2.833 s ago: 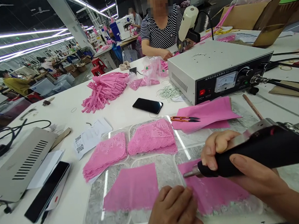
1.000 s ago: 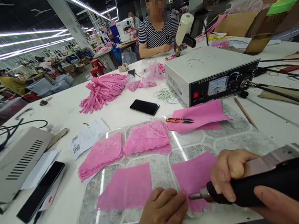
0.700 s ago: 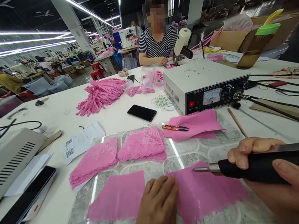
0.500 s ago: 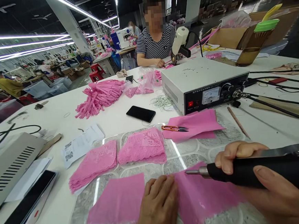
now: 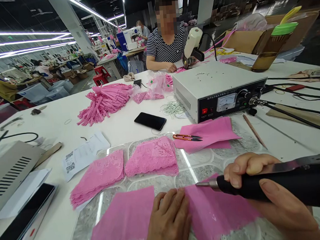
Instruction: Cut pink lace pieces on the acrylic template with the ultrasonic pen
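Observation:
My right hand is wrapped round a black hand-held tool whose metal tip points left over a pink fabric piece. My left hand lies flat, fingers together, on the left edge of that piece, holding it against a clear mottled work mat. A second plain pink piece lies just to its left. Behind them sit two stacks of pink lace pieces, and orange thread snips rest on folded pink fabric.
A white control box with a dial stands behind the mat. A black phone, a heap of pink straps, papers and a grey box lie to the left. A person in a striped shirt works across the table.
The tool tip lifted off the near edge of the pink piece and now hovers over its upper left corner. My left hand stays pressed on the fabric. My view has shifted slightly.

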{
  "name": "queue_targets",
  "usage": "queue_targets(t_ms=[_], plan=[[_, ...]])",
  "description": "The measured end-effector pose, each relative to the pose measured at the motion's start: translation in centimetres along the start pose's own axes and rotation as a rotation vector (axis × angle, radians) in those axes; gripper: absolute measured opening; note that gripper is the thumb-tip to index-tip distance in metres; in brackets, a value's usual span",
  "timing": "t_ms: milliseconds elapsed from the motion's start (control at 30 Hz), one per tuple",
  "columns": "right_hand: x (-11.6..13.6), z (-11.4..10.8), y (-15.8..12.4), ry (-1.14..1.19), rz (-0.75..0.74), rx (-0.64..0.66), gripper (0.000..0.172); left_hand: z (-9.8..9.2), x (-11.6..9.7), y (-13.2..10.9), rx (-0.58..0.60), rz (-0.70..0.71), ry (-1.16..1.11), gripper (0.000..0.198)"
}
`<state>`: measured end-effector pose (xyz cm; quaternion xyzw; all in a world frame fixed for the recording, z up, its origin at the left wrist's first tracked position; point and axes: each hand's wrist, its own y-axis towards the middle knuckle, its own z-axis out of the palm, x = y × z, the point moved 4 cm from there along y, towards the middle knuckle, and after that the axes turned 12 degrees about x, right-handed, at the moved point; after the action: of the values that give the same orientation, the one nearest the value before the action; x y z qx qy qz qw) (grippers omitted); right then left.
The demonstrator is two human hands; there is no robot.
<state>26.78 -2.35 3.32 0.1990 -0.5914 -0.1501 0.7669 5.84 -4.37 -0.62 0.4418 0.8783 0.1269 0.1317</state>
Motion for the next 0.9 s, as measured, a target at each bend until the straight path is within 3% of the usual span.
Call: queue_targets(t_ms=[100,267,333,900], plan=[[0.2,-0.4,0.1,0.012,-0.006,-0.019,0.010,0.0,0.1,-0.1,-0.017,-0.001,0.005,0.028],[1.0,-2.8,0.2,0.051,0.010,-0.245,0.016,0.2,0.1,-0.1,-0.050,0.010,0.031,0.028],[1.4,-3.3,0.2,0.024,0.013,-0.279,0.019,0.3,0.1,-0.1,-0.051,0.023,0.040,0.028],[0.4,-2.9,-0.4,-0.015,-0.007,-0.102,0.009,0.6,0.4,-0.2,-0.061,0.034,0.078,0.027]])
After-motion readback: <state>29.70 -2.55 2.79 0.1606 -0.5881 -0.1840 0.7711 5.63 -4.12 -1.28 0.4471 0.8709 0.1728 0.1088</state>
